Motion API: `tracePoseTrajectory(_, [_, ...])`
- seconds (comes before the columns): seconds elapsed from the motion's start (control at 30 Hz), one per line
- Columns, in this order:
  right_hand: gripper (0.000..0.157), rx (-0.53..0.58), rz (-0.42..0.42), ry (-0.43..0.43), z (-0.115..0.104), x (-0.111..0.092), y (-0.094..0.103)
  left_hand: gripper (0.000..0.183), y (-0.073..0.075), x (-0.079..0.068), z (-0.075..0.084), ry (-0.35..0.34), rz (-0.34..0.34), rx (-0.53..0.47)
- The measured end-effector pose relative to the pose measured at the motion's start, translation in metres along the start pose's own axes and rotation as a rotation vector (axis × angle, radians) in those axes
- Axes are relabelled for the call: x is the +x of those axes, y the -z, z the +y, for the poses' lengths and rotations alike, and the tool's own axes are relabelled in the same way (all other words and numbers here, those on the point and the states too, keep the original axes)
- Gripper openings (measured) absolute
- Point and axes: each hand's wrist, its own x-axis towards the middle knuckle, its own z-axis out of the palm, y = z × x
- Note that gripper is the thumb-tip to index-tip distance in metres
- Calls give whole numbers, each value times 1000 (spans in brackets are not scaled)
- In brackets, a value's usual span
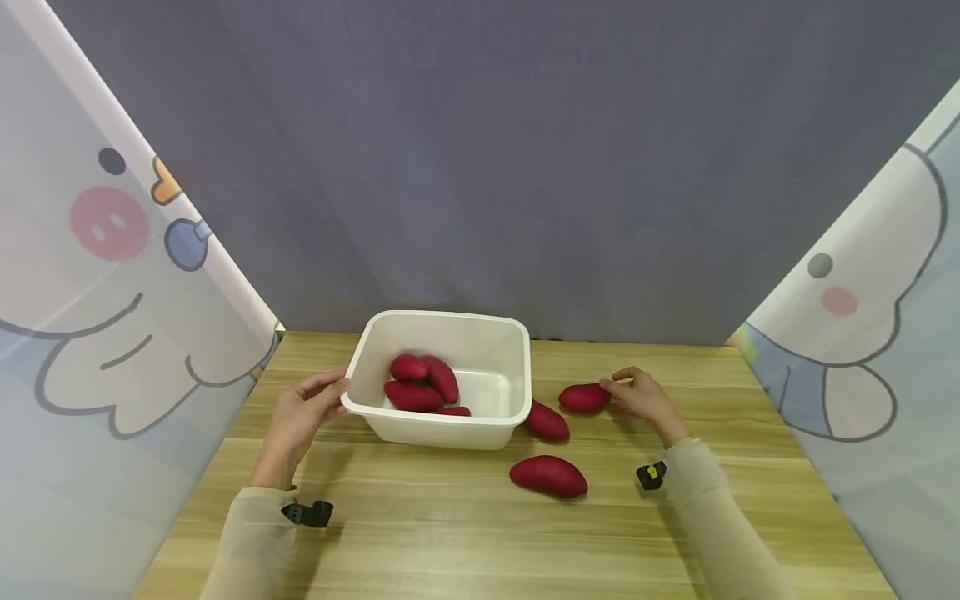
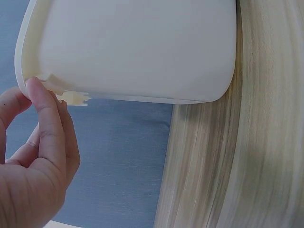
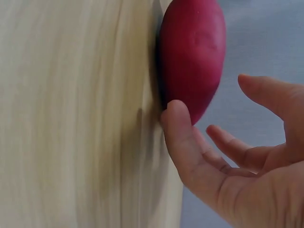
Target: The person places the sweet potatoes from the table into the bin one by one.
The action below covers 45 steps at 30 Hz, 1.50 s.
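Both sleeves [image 1: 251, 533] are long, plain and cream; just beside their cuffs [image 1: 684, 452] sit small, boxy black wrist cameras [image 1: 319, 513] (the right one [image 1: 647, 478] bears a yellow-green mark [image 1: 652, 471]).

Wood-grain tbl [image 1: 420, 525], dk grey backdrop [image 1: 480, 167] behind, cartoon-print panels [image 1: 97, 333] L & R

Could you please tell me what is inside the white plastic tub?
Four red sweet potatoes are visible inside the white plastic tub. Its near wall partly covers one of them; anything beneath the pile cannot be seen.
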Motion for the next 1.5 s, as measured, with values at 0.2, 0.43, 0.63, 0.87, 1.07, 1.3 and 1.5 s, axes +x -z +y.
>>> tracePoseTrajectory(0.2, [62, 65, -15, 1, 1, 6, -10, 32, 0, 0, 0, -10, 6, -5])
tracePoseTrajectory(0.43, [64, 24, -19, -12, -5, 10, -24, 24, 0, -1, 0, -9, 8, -5])
tracePoseTrajectory(0.63, [68, 86, -5, -30, -4, 14, -30, 31, 0, -1, -1, 1, 3, -3])
tracePoseTrajectory(0.87, [71, 257, -22, -27, -4, 11, -29, 35, 0, 0, 0, 9, 1, 6])
tracePoseTrajectory(1.07, [70, 318, -33, 11, -17, 8, -26, 40, 1, -1, 1, 18, 2, 20])
tracePoseTrajectory(1.3, [71, 321, -88, 95, -54, 3, -18, 37, 1, 0, 1, 21, 2, 14])
tracePoseTrajectory(1.5, [68, 270, -93, 192, -96, 1, -16, 36, 1, -1, 1, 17, 2, 12])
